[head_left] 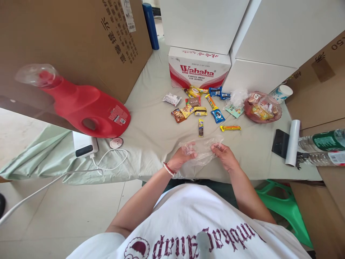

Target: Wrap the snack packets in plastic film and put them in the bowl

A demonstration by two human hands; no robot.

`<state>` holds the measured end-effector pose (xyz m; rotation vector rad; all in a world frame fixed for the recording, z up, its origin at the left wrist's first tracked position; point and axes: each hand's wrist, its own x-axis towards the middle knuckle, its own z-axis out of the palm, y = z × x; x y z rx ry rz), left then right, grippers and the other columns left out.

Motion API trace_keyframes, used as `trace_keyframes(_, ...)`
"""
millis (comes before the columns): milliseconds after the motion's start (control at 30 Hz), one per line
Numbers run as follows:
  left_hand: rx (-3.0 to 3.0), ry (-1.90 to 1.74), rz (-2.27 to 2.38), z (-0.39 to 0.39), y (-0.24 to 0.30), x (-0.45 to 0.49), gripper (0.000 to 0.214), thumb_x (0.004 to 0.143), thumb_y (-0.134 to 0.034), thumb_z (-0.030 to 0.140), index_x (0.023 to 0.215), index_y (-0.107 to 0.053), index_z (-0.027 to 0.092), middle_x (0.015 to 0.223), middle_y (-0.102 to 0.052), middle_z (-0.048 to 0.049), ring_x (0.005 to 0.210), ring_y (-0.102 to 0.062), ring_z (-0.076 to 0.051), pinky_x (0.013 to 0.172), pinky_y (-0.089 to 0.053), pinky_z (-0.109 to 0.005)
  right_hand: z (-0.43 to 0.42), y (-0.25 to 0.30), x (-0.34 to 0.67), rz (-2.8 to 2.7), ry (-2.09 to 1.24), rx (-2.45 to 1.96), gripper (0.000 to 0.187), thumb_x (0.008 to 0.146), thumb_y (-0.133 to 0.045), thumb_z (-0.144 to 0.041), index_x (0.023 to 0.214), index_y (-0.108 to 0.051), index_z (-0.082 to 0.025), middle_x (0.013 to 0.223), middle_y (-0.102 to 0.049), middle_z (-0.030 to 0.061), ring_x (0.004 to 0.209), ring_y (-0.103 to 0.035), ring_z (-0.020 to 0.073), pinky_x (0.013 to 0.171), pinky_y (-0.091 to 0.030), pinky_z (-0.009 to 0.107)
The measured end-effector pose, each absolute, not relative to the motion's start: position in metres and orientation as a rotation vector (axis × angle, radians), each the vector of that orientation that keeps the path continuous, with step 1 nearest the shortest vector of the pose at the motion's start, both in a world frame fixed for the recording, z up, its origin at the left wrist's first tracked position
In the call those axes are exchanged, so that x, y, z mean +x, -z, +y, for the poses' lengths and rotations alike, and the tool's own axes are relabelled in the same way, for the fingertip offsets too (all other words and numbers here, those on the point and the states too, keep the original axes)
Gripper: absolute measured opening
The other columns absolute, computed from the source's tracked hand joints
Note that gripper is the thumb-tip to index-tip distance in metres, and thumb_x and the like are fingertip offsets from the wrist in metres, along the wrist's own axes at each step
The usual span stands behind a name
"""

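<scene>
Clear plastic bag (204, 153) just in from the table's (151, 144) near edge | left hand (182, 157) holding one side, right hand (225, 154) pinching the other | from here looks feather-light, limp, probably slippery, easily torn; best pinched gently at both ends

Thin, crinkled, see-through plastic makes up the clear bag (204, 153) at the frame's centre. Above it, the snack packets (200, 110) have shiny, creased film wrappers. Matt, wrinkled cloth covers the worktop (151, 133). At left, the red bottle (78, 100) is smooth, glossy plastic; behind it, the brown box (72, 43) is dull cardboard. Translucent plastic forms the bowl (277, 118) at right; lower right, the green stool (292, 207) is smooth plastic.
</scene>
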<state>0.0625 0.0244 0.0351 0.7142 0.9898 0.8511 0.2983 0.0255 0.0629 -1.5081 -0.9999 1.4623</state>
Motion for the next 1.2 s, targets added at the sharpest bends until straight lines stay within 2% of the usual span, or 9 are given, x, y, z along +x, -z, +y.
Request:
trace_keyframes(100,0.739,-0.862,0.982,0.025,-0.036,0.057,0.053,0.051,-0.101,0.035,0.095,-0.075,0.020,0.083,-0.069,0.0006,0.078,-0.062,-0.015,0.077,-0.049,-0.030,0.026,-0.061,0.298,-0.943,-1.380,-1.495,0.052,0.061,-0.089,-0.066,0.076,-0.069,-0.021,0.075,-0.062,-0.0011,0.076,-0.051,0.0156,0.075,-0.042,0.030)
trace_keyframes(267,0.642,-1.077,1.014,0.027,-0.034,0.049,0.048,0.060,-0.094,0.051,0.077,-0.061,0.020,0.074,-0.063,0.0019,0.074,-0.063,-0.015,0.070,-0.049,-0.029,0.027,-0.060,0.296,-0.753,-1.459,-1.424,0.053,0.057,-0.092,-0.064,0.077,-0.064,-0.024,0.074,-0.061,-0.0008,0.071,-0.057,0.0171,0.065,-0.046,0.031)
trace_keyframes(367,0.603,-1.109,1.101,0.029,-0.032,0.042,0.053,0.069,-0.086,0.063,0.072,-0.052,0.021,0.066,-0.055,0.0052,0.058,-0.056,-0.010,0.056,-0.042,-0.024,0.028,-0.057,0.294,-0.710,-1.478,-1.463,0.055,0.060,-0.089,-0.069,0.078,-0.061,-0.025,0.062,-0.051,-0.0047,0.053,-0.047,0.0134,0.047,-0.034,0.027)
trace_keyframes(467,0.610,-1.078,1.172,0.031,-0.030,0.029,0.056,0.077,-0.076,0.071,0.069,-0.051,0.021,0.061,-0.051,0.0056,0.049,-0.052,-0.009,0.046,-0.031,-0.023,0.029,-0.054,0.292,-0.785,-1.410,-1.530,0.056,0.066,-0.082,-0.075,0.079,-0.062,-0.024,0.057,-0.043,-0.0064,0.046,-0.035,0.0101,0.042,-0.025,0.027)
trace_keyframes(600,0.680,-0.852,1.217,0.034,-0.032,0.015,0.070,0.082,-0.052,0.088,0.076,-0.066,0.019,0.079,-0.069,-0.0066,0.074,-0.067,-0.019,0.054,-0.044,-0.026,0.032,-0.050,0.286,-0.891,-1.411,-1.574,0.056,0.068,-0.078,-0.077,0.079,-0.064,-0.024,0.056,-0.041,-0.0064,0.045,-0.031,0.0097,0.042,-0.023,0.029)
trace_keyframes(667,0.794,-0.746,1.175,0.034,-0.035,0.017,0.065,0.079,-0.062,0.083,0.076,-0.069,0.019,0.084,-0.073,-0.0082,0.086,-0.068,-0.022,0.064,-0.049,-0.027,0.035,-0.049,0.281,-0.914,-1.427,-1.595,0.057,0.067,-0.078,-0.078,0.078,-0.064,-0.024,0.055,-0.039,-0.0068,0.045,-0.030,0.0099,0.042,-0.022,0.029)
trace_keyframes(800,0.952,-0.740,1.136,0.035,-0.037,0.035,0.041,0.065,-0.090,0.053,0.072,-0.066,0.020,0.076,-0.071,-0.0032,0.078,-0.066,-0.019,0.068,-0.049,-0.027,0.044,-0.051,0.274,-0.942,-1.429,-1.596,0.054,0.069,-0.079,-0.075,0.079,-0.063,-0.024,0.054,-0.039,-0.0074,0.047,-0.032,0.0101,0.044,-0.023,0.027)
trace_keyframes(1000,0.861,-0.860,1.307,0.041,-0.026,0.042,0.038,0.088,-0.062,0.061,0.085,-0.052,0.024,0.069,-0.063,0.0024,0.054,-0.062,-0.014,0.052,-0.044,-0.026,0.047,-0.058,0.291,-1.003,-1.688,-1.457,0.065,0.051,-0.098,-0.045,0.106,-0.073,-0.022,0.079,-0.064,-0.0034,0.068,-0.053,0.0120,0.058,-0.039,0.024)
trace_keyframes(1200,1.008,-0.753,1.482,0.057,-0.018,0.013,0.035,0.081,-0.072,0.050,0.071,-0.052,0.023,0.047,-0.045,0.0085,0.037,-0.040,-0.010,0.045,-0.031,-0.026,0.042,-0.044,0.317,-0.951,-1.599,-1.588,0.060,0.052,-0.095,-0.055,0.094,-0.073,-0.017,0.068,-0.056,-0.0054,0.059,-0.041,0.0085,0.050,-0.030,0.023)
